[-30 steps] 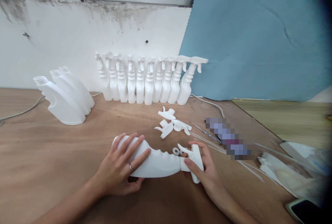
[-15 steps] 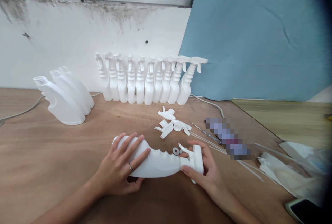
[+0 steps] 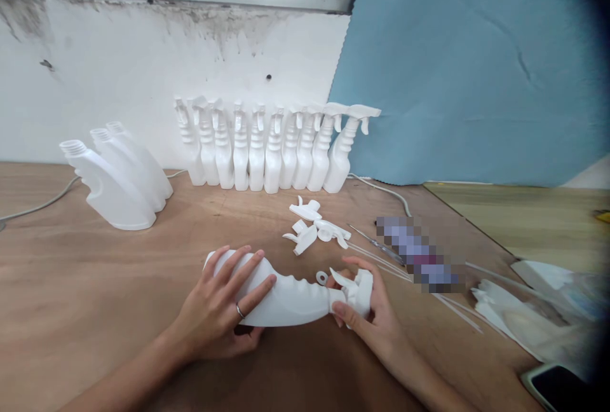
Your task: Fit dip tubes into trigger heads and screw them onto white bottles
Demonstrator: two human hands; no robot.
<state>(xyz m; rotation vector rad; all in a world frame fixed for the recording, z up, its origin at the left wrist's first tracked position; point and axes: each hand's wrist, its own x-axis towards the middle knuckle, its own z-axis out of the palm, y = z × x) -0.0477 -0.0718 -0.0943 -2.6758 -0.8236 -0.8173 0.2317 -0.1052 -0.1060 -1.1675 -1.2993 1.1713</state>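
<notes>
A white spray bottle (image 3: 295,301) lies on its side low over the table, its neck pointing right. My left hand (image 3: 226,304), a ring on one finger, is wrapped round the wide body near the base. At the neck, my right hand (image 3: 376,310) grips the white trigger sprayer head (image 3: 359,291), thumb on its collar; some fingers are hidden behind it. The sprayer sits against the bottle's mouth. Just behind the neck lies a small ring-shaped washer (image 3: 322,278). Several loose trigger sprayer heads (image 3: 305,237) rest on the table beyond the bottle.
Capped spray bottles (image 3: 257,157) stand in a row along the wall. Three open bottles (image 3: 119,189) stand at left. To the right are thin tubes (image 3: 381,259), a pointed tool (image 3: 376,242), a blurred-out item (image 3: 419,256), plastic bags (image 3: 519,316) and a phone (image 3: 557,386).
The sprayer head has turned a little at the neck, with my right hand's fingers shifting round it. My left hand keeps the bottle in the same place.
</notes>
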